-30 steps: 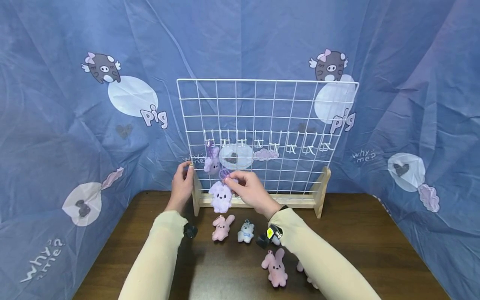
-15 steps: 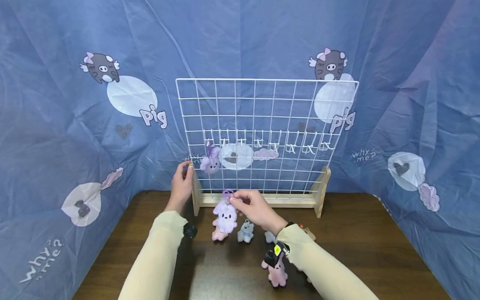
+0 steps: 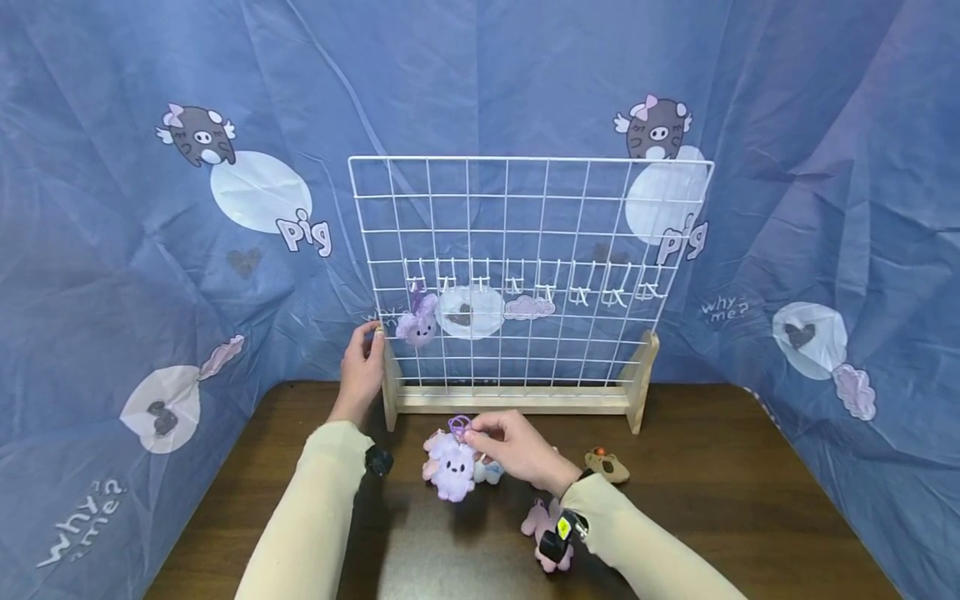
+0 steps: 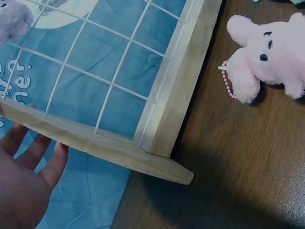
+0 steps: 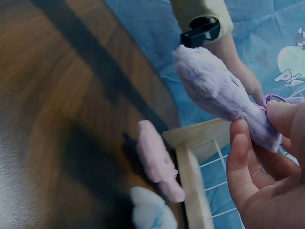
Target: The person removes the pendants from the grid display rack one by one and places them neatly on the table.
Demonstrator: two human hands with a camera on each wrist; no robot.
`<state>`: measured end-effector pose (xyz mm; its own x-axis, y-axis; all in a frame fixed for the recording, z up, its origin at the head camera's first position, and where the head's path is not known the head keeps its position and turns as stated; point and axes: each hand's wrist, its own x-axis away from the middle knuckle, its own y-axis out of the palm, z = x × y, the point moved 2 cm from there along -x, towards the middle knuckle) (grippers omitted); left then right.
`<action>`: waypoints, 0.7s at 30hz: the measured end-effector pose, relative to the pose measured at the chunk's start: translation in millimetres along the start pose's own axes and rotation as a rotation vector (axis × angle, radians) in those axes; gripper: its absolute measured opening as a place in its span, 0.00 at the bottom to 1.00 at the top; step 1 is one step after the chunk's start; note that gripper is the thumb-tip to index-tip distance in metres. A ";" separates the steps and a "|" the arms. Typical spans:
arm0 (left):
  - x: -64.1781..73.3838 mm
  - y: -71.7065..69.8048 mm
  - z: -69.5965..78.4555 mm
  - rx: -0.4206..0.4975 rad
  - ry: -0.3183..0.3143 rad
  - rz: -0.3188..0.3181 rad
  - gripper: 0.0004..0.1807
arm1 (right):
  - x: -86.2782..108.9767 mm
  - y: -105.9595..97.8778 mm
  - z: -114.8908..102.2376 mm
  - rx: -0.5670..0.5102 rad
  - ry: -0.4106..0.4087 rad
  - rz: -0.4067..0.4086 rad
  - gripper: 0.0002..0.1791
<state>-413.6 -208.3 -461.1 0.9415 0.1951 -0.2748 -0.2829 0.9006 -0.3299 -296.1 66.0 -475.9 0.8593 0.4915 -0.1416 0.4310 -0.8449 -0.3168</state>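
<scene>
My right hand pinches a lilac plush dog keychain near its purple ring, holding it above the table. In the right wrist view the lilac plush keychain appears side-on between thumb and fingers. At the left end of the white wire grid rack, my left hand grips the wooden side post; the left wrist view shows its fingers behind that post. A purple plush bunny keychain hangs from the leftmost hook. Behind the held plush, a pink bunny keychain lies partly hidden on the table.
Several white hooks line the grid. On the brown table lie a white plush with blue, a brown plush and a pink bunny partly covered by the right wrist. A blue printed cloth surrounds everything.
My right hand has drawn the lilac plush down and toward me, away from the grid. The hanging purple bunny has swung a little left. My left hand stays on the post.
</scene>
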 end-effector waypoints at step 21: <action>0.2 -0.6 1.0 -0.005 -0.010 0.001 0.23 | 30.7 6.2 39.8 0.068 0.078 -0.186 0.08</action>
<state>-413.1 -208.4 -460.1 0.9429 0.2002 -0.2660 -0.2851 0.8982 -0.3345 -278.0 84.2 -519.6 0.7864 0.6178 -0.0022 0.5672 -0.7234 -0.3937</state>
